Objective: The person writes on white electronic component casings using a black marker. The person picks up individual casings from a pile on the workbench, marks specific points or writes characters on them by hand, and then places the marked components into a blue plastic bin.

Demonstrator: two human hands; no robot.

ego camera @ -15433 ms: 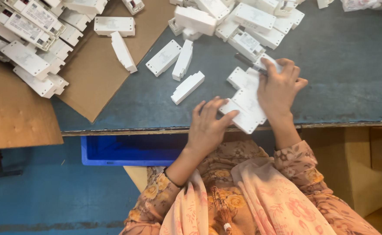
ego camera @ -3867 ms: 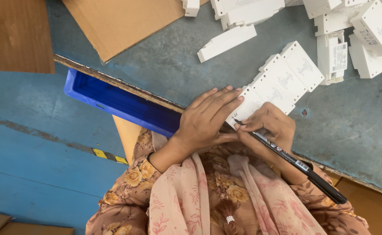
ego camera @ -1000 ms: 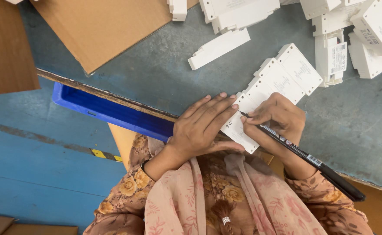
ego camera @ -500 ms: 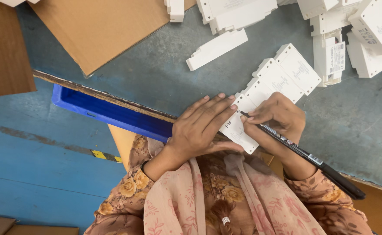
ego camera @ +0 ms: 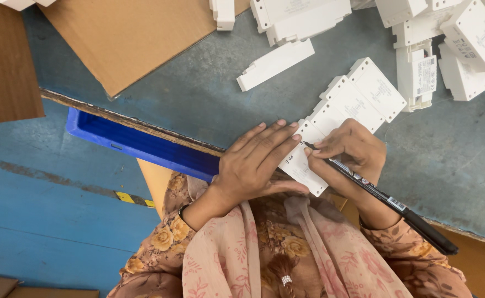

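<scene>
The right hand [ego camera: 356,152] keeps a closed grip on a long black marker pen [ego camera: 380,196], its tip touching the nearest white rectangular plastic casing [ego camera: 304,161] at the desk's near edge. The left hand [ego camera: 253,163] lies flat with fingers spread, pressing that casing from nine o'clock. More white casings [ego camera: 364,96] line up toward one o'clock on the grey-blue desk [ego camera: 198,83]. A blue plastic tray [ego camera: 143,144] sits at nine o'clock, under the desk edge.
</scene>
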